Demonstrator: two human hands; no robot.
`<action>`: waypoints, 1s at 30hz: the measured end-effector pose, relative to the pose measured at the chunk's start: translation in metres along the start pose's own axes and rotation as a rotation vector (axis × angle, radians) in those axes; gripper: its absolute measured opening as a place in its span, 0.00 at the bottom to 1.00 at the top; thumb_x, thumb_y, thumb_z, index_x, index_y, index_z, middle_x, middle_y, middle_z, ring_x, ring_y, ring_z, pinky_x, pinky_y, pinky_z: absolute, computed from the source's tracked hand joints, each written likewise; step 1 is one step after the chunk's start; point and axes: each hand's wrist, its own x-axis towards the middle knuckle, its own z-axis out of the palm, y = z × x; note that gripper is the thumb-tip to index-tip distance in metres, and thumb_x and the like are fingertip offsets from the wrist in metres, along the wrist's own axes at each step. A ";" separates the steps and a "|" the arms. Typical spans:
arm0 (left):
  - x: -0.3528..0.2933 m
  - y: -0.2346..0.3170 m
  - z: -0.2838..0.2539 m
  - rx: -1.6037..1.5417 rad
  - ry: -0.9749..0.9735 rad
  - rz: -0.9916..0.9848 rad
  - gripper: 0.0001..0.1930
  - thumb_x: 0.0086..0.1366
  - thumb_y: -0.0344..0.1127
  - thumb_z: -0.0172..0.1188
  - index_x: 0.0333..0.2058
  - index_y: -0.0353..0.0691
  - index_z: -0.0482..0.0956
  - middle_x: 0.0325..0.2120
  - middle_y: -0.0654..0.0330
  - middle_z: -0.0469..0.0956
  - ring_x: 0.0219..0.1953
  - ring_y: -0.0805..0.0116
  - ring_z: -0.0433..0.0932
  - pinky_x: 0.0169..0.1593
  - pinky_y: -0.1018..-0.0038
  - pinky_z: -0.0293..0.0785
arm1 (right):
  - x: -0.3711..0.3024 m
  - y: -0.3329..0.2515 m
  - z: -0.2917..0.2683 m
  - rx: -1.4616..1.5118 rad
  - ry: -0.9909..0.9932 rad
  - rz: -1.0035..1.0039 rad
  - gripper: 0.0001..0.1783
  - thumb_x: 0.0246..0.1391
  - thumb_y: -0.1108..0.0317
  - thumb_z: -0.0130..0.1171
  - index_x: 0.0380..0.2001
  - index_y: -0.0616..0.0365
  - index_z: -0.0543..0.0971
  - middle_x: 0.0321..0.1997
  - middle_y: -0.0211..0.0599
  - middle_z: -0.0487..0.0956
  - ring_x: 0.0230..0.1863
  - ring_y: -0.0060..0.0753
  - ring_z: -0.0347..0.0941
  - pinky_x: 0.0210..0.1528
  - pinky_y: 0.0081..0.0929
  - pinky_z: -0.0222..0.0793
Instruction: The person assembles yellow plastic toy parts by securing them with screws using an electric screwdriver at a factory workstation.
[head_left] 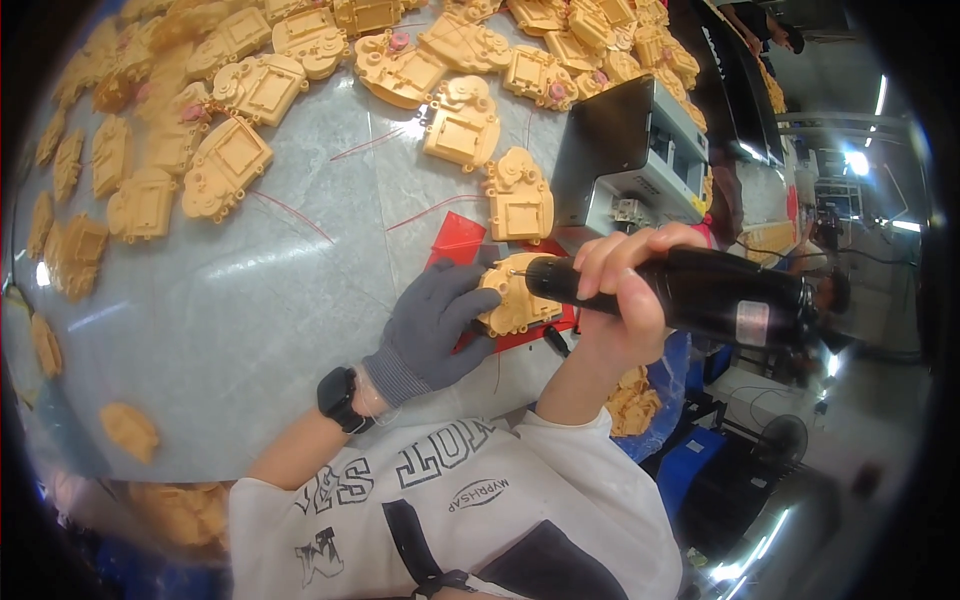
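Observation:
My left hand (pixel 428 322), in a grey knit glove, holds a yellow-orange plastic housing (pixel 517 308) on the table, fingers along its left side. My bare right hand (pixel 630 298) is wrapped round a black electric screwdriver (pixel 690 290), which lies nearly level in the picture. Its thin bit reaches left to the upper part of the housing; whether a screw sits under it is too small to tell. Under the housing shows a red fixture or sheet (pixel 458 236). Another housing (pixel 521 200) lies just beyond, with a red wire stretching left from it.
Many similar housings (pixel 258 88) are heaped along the far and left sides of the grey table (pixel 290 290). A grey and black box-shaped machine (pixel 640 160) stands right of the work spot. More housings (pixel 633 402) lie in a blue-lined container at my right.

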 end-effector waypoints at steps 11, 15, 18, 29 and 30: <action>0.002 0.001 -0.001 -0.014 -0.009 -0.021 0.28 0.39 0.28 0.64 0.42 0.40 0.66 0.41 0.50 0.68 0.37 0.50 0.69 0.42 0.62 0.68 | 0.001 0.007 0.011 -0.068 0.059 0.025 0.21 0.37 0.81 0.56 0.35 0.59 0.60 0.16 0.36 0.67 0.15 0.26 0.66 0.21 0.23 0.68; 0.001 0.000 0.000 -0.022 -0.011 -0.013 0.28 0.38 0.28 0.64 0.43 0.41 0.65 0.41 0.50 0.68 0.37 0.50 0.69 0.42 0.62 0.67 | 0.002 0.010 0.009 -0.087 0.015 0.020 0.21 0.35 0.82 0.56 0.34 0.59 0.60 0.17 0.36 0.69 0.15 0.24 0.66 0.20 0.21 0.67; 0.000 0.000 0.000 -0.024 -0.011 -0.015 0.29 0.38 0.28 0.65 0.42 0.41 0.65 0.41 0.50 0.68 0.37 0.50 0.69 0.43 0.61 0.67 | 0.004 0.013 0.006 -0.108 -0.009 0.018 0.21 0.35 0.82 0.56 0.34 0.59 0.61 0.17 0.36 0.69 0.15 0.24 0.66 0.19 0.20 0.67; 0.000 -0.001 0.000 -0.012 0.013 0.008 0.29 0.38 0.27 0.64 0.43 0.41 0.65 0.41 0.50 0.68 0.37 0.50 0.69 0.42 0.62 0.68 | 0.003 0.014 0.009 -0.223 -0.063 0.041 0.17 0.38 0.80 0.54 0.34 0.58 0.62 0.18 0.37 0.68 0.14 0.28 0.64 0.22 0.26 0.65; 0.000 -0.001 0.001 -0.013 0.015 0.009 0.29 0.38 0.27 0.64 0.43 0.40 0.65 0.40 0.51 0.68 0.37 0.50 0.69 0.41 0.62 0.68 | 0.002 0.015 0.009 -0.223 -0.063 0.038 0.17 0.38 0.80 0.54 0.34 0.58 0.62 0.18 0.37 0.68 0.14 0.28 0.64 0.22 0.26 0.65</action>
